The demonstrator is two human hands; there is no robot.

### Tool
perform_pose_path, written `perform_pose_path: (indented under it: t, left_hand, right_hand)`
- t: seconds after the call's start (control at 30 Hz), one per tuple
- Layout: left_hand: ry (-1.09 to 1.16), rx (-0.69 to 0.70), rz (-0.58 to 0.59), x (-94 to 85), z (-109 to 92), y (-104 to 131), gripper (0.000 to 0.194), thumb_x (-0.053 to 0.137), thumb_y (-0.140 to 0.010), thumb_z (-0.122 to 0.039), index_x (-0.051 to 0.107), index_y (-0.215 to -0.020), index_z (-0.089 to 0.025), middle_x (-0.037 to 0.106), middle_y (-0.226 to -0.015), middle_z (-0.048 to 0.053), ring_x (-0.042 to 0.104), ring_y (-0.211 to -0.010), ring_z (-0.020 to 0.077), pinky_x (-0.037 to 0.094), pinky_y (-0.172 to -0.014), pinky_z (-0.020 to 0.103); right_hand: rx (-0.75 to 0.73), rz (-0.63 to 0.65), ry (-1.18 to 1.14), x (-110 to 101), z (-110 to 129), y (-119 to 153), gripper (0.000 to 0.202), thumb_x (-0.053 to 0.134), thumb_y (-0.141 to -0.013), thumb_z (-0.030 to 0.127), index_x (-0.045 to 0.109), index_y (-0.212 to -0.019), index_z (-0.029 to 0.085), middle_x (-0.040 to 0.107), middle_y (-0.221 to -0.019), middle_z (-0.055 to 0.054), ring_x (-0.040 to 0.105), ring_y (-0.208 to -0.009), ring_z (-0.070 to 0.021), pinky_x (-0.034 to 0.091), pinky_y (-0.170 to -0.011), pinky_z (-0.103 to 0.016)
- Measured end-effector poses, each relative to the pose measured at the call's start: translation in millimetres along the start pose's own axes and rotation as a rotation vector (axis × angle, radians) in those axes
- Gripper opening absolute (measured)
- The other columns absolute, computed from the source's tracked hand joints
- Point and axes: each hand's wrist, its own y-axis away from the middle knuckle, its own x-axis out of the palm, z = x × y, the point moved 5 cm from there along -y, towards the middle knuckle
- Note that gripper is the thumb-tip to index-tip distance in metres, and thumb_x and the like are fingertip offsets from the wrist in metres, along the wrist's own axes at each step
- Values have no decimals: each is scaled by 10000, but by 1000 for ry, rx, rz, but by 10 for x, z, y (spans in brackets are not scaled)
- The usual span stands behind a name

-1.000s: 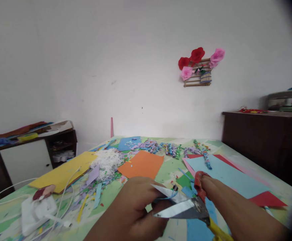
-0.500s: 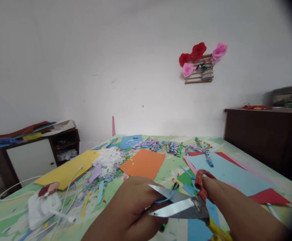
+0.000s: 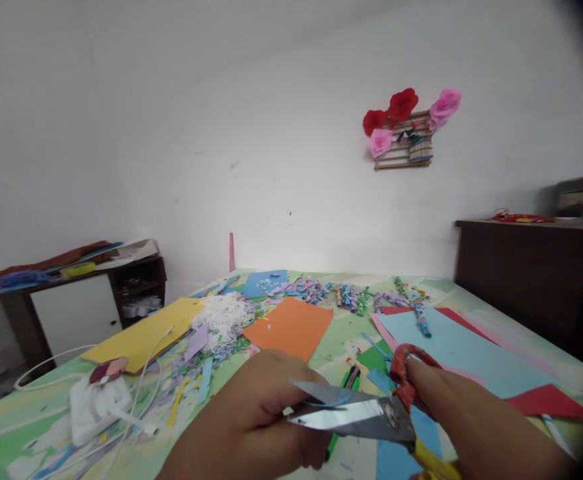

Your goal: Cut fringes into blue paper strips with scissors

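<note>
My right hand (image 3: pixel 461 407) is wrapped round the scissors (image 3: pixel 356 417), thumb in the red handle, another handle yellow. The scissors point left with their blades slightly apart. A thin blue paper strip (image 3: pixel 339 400) lies between the blades. My left hand (image 3: pixel 261 420) is closed at the blade tips; what its fingers pinch is hidden behind the blades and knuckles. Behind the scissors a green and black cutter (image 3: pixel 351 379) lies on the table. Light blue paper (image 3: pixel 406 460) lies beneath the scissors.
Orange paper (image 3: pixel 294 327), yellow sheets (image 3: pixel 141 333) and white shredded strands (image 3: pixel 224 320) lie across the table. Light blue sheets (image 3: pixel 461 347) are on the right, curled paper pieces (image 3: pixel 351 297) at the back. A white adapter (image 3: pixel 96 407) with cables sits at left.
The scissor blades have closed somewhat and shifted slightly left. More of the green and black cutter shows behind them. The whole view has shifted a little.
</note>
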Motion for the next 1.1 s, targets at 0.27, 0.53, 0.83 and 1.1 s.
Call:
perform_pose_path:
  t: [0.27,0.53,0.83,1.1]
  left_hand:
    - [14,8,-7,19,23,-13,266,492,-754,-154,639,-533,-172,599,-487,11,570,-536,144,444,-497,194]
    - [55,-55,-37,-14,44,-28,295,458,-776,-114,663,-570,-156,617,-541,12,574,-558,128,450,-545,196]
    - [42,-42,-55,-2,72,-25,276,469,-779,-117,686,-613,-156,652,-583,22,602,-607,140,461,-583,202]
    - [-10,-7,-49,-8,-26,-22,268,454,-748,-65,656,-602,-164,639,-563,-9,597,-558,109,440,-519,149]
  right_hand:
    - [-26,-19,33,-33,-17,0,435,593,-446,218,451,-856,247,653,-734,-30,637,-607,-249,517,-425,-276]
    - [-145,-45,172,124,-137,128,782,538,-611,384,202,-1273,137,579,-1106,-178,581,-934,-361,545,-649,-421]
    - [-108,57,162,138,-165,176,845,565,-598,388,145,-1295,158,546,-1150,-203,551,-972,-382,523,-683,-458]
    - [-94,9,117,136,-117,193,914,531,-507,155,110,-1318,189,565,-1144,-153,572,-955,-353,552,-645,-410]
